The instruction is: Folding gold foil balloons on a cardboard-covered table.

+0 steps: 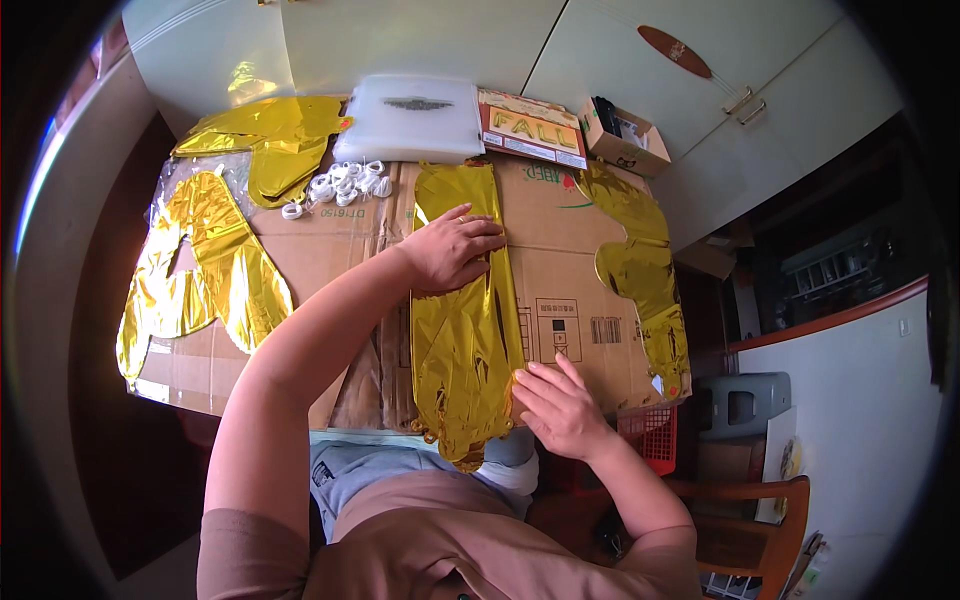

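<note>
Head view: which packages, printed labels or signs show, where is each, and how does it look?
Retail card pack: far table edge, flat rectangle, orange with gold lettering.
Small open carton: right of it, brown, dark items inside.
Flattened cardboard box: table cover, brown, black printed symbols.
Oval plaque: cabinet door, reddish-brown.

The foil balloon point(462, 320) was gold, shiny and deflated, a long flat strip creased all over. It lay lengthwise down the middle of the cardboard point(560, 250), its far end near the back edge and its near end hanging just over the front edge, where the foil bunched into small lobes. The left hand point(452, 248) lay flat on its upper part, fingers spread across the foil. The right hand point(560, 405) rested at its lower right edge, fingertips touching the foil, palm on the cardboard.
</note>
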Action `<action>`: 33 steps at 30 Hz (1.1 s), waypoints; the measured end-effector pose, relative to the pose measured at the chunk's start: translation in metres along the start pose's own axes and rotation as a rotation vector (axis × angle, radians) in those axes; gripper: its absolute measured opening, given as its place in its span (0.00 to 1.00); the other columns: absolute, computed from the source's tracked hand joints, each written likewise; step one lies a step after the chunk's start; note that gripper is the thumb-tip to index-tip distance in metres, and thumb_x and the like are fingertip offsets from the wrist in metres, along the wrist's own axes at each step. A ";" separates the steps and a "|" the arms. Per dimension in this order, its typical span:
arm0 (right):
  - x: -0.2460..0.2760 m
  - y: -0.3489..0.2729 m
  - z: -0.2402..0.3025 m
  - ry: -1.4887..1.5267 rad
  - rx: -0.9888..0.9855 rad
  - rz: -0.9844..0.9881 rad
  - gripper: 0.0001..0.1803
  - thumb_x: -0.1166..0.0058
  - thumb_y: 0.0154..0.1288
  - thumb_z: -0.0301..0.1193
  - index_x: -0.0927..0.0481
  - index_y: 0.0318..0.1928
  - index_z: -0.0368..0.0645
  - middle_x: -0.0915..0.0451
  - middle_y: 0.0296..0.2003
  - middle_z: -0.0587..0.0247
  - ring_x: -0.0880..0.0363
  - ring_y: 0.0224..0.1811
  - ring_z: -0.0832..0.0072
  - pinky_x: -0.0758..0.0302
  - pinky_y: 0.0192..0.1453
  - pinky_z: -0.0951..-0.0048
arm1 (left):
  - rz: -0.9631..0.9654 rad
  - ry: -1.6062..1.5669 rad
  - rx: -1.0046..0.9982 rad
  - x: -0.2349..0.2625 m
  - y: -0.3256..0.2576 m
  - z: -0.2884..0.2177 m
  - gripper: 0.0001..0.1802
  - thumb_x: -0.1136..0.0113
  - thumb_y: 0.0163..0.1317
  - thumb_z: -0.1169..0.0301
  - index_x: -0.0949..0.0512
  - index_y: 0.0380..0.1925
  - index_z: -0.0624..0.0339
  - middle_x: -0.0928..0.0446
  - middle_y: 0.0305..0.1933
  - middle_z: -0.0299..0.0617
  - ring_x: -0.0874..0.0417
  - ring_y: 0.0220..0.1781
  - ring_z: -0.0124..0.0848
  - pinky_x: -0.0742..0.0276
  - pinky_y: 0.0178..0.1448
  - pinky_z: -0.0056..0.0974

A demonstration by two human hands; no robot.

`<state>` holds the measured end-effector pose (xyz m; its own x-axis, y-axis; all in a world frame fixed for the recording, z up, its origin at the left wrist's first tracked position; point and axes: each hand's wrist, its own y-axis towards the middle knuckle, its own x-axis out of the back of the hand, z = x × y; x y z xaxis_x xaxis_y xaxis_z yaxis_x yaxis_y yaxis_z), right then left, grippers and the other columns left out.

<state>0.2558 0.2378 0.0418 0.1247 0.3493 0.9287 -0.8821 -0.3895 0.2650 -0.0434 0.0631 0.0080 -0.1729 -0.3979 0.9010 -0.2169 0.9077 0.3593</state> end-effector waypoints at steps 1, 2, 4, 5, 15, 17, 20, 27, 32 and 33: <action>0.001 0.005 -0.004 0.057 -0.011 -0.029 0.20 0.39 0.66 0.34 0.17 0.56 0.40 0.19 0.59 0.53 0.26 0.67 0.58 0.38 0.76 0.46 | -0.004 -0.014 0.003 0.001 0.000 0.000 0.25 0.44 0.69 0.61 0.25 0.64 0.57 0.27 0.69 0.45 0.31 0.74 0.42 0.46 0.81 0.58; 0.003 0.011 -0.008 0.114 -0.022 -0.058 0.19 0.38 0.66 0.33 0.17 0.56 0.41 0.19 0.58 0.54 0.25 0.67 0.59 0.37 0.75 0.46 | -0.008 -0.028 0.008 0.001 0.000 0.001 0.24 0.44 0.68 0.61 0.25 0.63 0.57 0.27 0.69 0.45 0.30 0.74 0.42 0.46 0.81 0.58; 0.000 0.032 -0.010 0.120 -0.014 -0.171 0.18 0.37 0.65 0.31 0.17 0.55 0.40 0.19 0.57 0.54 0.24 0.64 0.58 0.32 0.73 0.50 | -0.012 -0.058 0.021 0.003 0.001 0.000 0.23 0.43 0.68 0.61 0.24 0.61 0.57 0.26 0.69 0.45 0.30 0.74 0.41 0.46 0.80 0.58; -0.002 0.044 -0.009 0.135 -0.011 -0.201 0.19 0.37 0.65 0.31 0.17 0.55 0.40 0.20 0.57 0.53 0.24 0.63 0.57 0.31 0.72 0.51 | -0.012 -0.072 0.029 0.004 0.002 -0.001 0.22 0.43 0.68 0.61 0.24 0.60 0.57 0.26 0.68 0.45 0.29 0.73 0.41 0.46 0.80 0.58; -0.037 0.069 -0.006 0.068 -0.016 -0.124 0.19 0.34 0.59 0.31 0.19 0.51 0.43 0.24 0.54 0.55 0.28 0.62 0.56 0.29 0.67 0.54 | -0.005 -0.214 0.061 0.004 0.005 0.006 0.19 0.39 0.63 0.60 0.19 0.50 0.58 0.23 0.64 0.46 0.26 0.69 0.43 0.42 0.79 0.57; -0.036 0.068 -0.006 0.062 -0.012 -0.128 0.19 0.34 0.58 0.31 0.20 0.50 0.44 0.25 0.53 0.56 0.28 0.62 0.56 0.30 0.67 0.54 | 0.014 -0.277 0.070 0.008 0.009 0.007 0.17 0.39 0.64 0.62 0.18 0.49 0.59 0.23 0.64 0.48 0.25 0.68 0.45 0.40 0.77 0.57; -0.035 0.069 -0.007 0.063 -0.011 -0.112 0.19 0.33 0.57 0.30 0.20 0.50 0.44 0.24 0.54 0.57 0.28 0.62 0.57 0.30 0.66 0.54 | -0.041 -0.312 0.051 0.009 0.009 0.011 0.15 0.38 0.64 0.66 0.18 0.48 0.60 0.23 0.64 0.51 0.23 0.65 0.48 0.36 0.74 0.56; -0.031 0.071 -0.007 0.096 -0.022 -0.098 0.19 0.33 0.57 0.30 0.20 0.49 0.44 0.25 0.52 0.55 0.26 0.60 0.55 0.29 0.65 0.54 | -0.326 0.003 -0.094 0.034 -0.001 -0.005 0.14 0.35 0.59 0.67 0.15 0.45 0.58 0.23 0.62 0.48 0.26 0.69 0.47 0.41 0.79 0.58; -0.025 0.075 -0.005 0.061 0.012 -0.141 0.18 0.33 0.57 0.32 0.19 0.48 0.43 0.24 0.51 0.56 0.26 0.60 0.56 0.30 0.66 0.53 | -0.094 -0.012 -0.136 0.038 -0.049 -0.053 0.24 0.34 0.62 0.65 0.22 0.59 0.57 0.28 0.69 0.48 0.32 0.75 0.46 0.43 0.79 0.59; -0.024 0.076 -0.005 0.054 0.027 -0.160 0.18 0.33 0.58 0.32 0.19 0.48 0.43 0.23 0.50 0.55 0.26 0.59 0.56 0.30 0.66 0.53 | -0.067 -0.023 -0.125 0.035 -0.057 -0.059 0.25 0.34 0.63 0.64 0.23 0.60 0.57 0.28 0.70 0.48 0.33 0.76 0.46 0.43 0.80 0.58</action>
<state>0.1836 0.2042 0.0380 0.2375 0.4537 0.8589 -0.8402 -0.3478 0.4160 0.0196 0.0050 0.0332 -0.1842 -0.4600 0.8686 -0.1072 0.8879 0.4475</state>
